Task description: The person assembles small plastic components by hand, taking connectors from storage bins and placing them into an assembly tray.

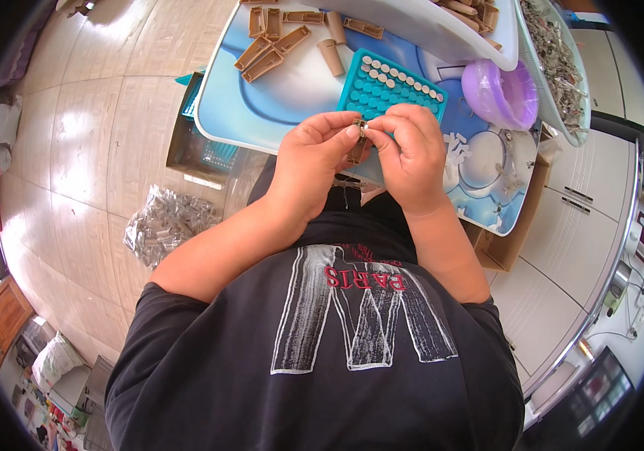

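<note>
Over the near edge of the blue-and-white table [262, 124], my left hand [303, 161] grips a small brown plastic shell [356, 150] between thumb and fingers. Its hollow side faces up. My right hand [416, 154] is closed in a pinch at the top of the shell, where a tiny whitish bit shows at the fingertips, too small to name. Just beyond both hands sits a teal tray [363, 98] with rows of round pockets. White round discs [390, 77] stand in its far rows.
Several brown shells [266, 56] lie farther back on the table. A purple bowl [480, 94], small white plastic pieces [455, 150] and a mesh basket of metallic-looking parts [555, 52] are on the right. A filled clear bag [168, 222] rests on the floor, near a cardboard box [179, 154].
</note>
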A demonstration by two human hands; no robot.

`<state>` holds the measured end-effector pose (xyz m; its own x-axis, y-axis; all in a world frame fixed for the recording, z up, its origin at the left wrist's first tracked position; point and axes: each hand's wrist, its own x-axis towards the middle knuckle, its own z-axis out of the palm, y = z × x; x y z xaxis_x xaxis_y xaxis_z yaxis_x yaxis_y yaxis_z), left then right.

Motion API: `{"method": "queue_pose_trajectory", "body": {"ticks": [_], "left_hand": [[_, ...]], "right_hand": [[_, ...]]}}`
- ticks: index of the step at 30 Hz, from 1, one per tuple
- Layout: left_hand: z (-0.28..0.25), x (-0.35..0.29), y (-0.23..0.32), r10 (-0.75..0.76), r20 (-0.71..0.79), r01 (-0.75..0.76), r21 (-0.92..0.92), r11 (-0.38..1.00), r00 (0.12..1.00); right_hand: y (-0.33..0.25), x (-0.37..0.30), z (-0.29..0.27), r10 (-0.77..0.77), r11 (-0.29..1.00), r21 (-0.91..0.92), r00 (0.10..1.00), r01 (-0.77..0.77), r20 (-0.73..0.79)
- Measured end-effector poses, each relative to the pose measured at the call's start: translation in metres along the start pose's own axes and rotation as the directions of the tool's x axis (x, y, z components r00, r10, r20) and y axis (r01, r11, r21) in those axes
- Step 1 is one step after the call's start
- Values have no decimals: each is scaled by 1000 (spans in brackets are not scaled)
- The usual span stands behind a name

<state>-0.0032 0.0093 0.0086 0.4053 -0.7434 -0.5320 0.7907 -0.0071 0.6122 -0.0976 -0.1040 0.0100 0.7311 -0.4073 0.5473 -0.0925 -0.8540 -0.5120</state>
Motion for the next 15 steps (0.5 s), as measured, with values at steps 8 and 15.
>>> {"method": "queue_pose_trajectory", "body": {"ticks": [8,15], "left_hand": [[0,0,-4,35,-40,-36,-42,998,999],[-2,-2,-6,79,-5,-79,-50,996,997]], "right_hand": [[-6,-5,5,121,990,64,992,-123,35],[-10,-7,6,60,998,27,998,-61,22]]}}
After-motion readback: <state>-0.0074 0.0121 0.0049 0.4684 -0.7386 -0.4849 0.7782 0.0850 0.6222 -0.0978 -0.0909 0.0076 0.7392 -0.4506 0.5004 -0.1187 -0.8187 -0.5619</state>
